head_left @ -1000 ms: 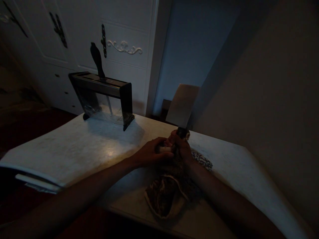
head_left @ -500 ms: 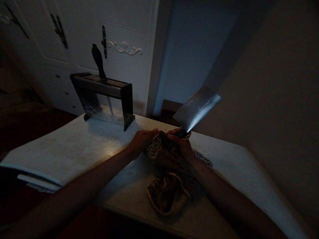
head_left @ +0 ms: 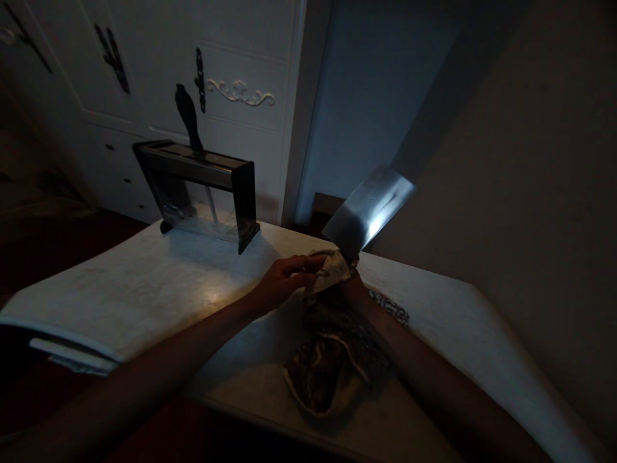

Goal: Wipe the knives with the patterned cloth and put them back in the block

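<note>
The tabletop (head_left: 144, 283) lies bare across a wide stretch between the knife block (head_left: 197, 186) at its far left corner and the left hand (head_left: 284, 280), open for passage. A dark handle (head_left: 187, 119) sticks up from the block. The cleaver (head_left: 369, 206) stands raised and tilted over the far edge, and the cloth (head_left: 332, 360) heaps near the front edge. Right of the cloth, bare tabletop runs to the wall (head_left: 506, 225).

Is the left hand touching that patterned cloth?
Touching. The head view shows the left hand pinching a fold of the cloth beside the cleaver.
</note>
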A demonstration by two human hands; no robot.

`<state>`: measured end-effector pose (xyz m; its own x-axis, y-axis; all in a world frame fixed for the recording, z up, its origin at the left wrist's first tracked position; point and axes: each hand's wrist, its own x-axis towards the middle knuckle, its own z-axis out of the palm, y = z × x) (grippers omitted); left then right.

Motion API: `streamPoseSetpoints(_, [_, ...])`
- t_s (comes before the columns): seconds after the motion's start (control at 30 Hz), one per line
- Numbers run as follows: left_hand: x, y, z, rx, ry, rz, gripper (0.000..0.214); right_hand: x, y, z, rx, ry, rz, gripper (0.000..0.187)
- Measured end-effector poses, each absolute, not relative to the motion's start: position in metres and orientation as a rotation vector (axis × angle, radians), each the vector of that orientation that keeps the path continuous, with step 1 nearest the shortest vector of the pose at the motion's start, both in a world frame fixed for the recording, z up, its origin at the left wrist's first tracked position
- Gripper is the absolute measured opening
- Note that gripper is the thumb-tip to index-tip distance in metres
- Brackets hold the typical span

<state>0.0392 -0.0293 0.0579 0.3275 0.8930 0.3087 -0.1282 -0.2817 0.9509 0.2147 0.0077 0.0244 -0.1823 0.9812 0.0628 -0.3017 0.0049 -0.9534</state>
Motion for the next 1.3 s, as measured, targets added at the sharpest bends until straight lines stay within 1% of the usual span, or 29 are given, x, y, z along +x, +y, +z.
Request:
streamPoseSetpoints(0.1, [0.041,-0.034,0.055,1.902,0.814,1.271,0.037,0.216,0.008,0.026,-0.894,-1.205,1.335,0.033])
streamPoseSetpoints(0.17, [0.043,-0.036,0.052,2.038,0.868,1.278,0.037,0.216,0.006,0.028,-0.89,-1.245,1.307,0.037])
streamPoseSetpoints(0.3, [0.045,-0.038,0.048,2.143,0.941,1.269,0.041,0.215,0.003,0.032,-0.837,-1.334,1.334,0.051])
streamPoseSetpoints(0.4, [0.045,-0.038,0.047,2.161,0.914,1.244,0.045,0.214,0.0,0.035,-0.792,-1.37,1.362,0.063])
streamPoseSetpoints(0.47, [0.045,-0.039,0.045,2.146,0.885,1.22,0.049,0.214,-0.002,0.035,-0.818,-1.369,1.363,0.067])
streamPoseSetpoints(0.53, [0.047,-0.04,0.044,2.112,0.866,1.201,0.057,0.214,-0.002,0.035,-0.908,-1.331,1.358,0.065])
streamPoseSetpoints(0.63, [0.049,-0.041,0.041,2.008,0.856,1.187,0.076,0.215,-0.002,0.033,-1.006,-1.294,1.375,0.057])
streamPoseSetpoints(0.67, [0.05,-0.04,0.041,1.954,0.843,1.202,0.078,0.215,-0.003,0.033,-1.013,-1.298,1.371,0.054])
streamPoseSetpoints(0.73, [0.051,-0.038,0.041,1.804,0.785,1.251,0.074,0.215,-0.004,0.033,-1.014,-1.321,1.343,0.051])
streamPoseSetpoints(0.8, [0.051,-0.036,0.045,1.597,0.707,1.266,0.067,0.214,-0.004,0.033,-1.012,-1.353,1.301,0.05])
streamPoseSetpoints(0.9, [0.049,-0.034,0.052,1.32,0.601,1.187,0.051,0.213,-0.005,0.034,-0.997,-1.457,1.234,0.045])
streamPoseSetpoints(1.0, [0.047,-0.034,0.057,1.229,0.52,1.11,0.04,0.211,-0.003,0.035,-0.979,-1.569,1.166,0.041])
streamPoseSetpoints(1.07, [0.045,-0.034,0.059,1.236,0.494,1.067,0.042,0.211,-0.003,0.036,-0.969,-1.598,1.157,0.044])
streamPoseSetpoints(1.17, [0.045,-0.037,0.058,1.258,0.493,1.041,0.052,0.211,-0.003,0.037,-0.94,-1.584,1.203,0.048])
streamPoseSetpoints(1.3, [0.05,-0.041,0.058,1.233,0.52,1.1,0.057,0.212,-0.003,0.038,-0.936,-1.543,1.224,0.046])
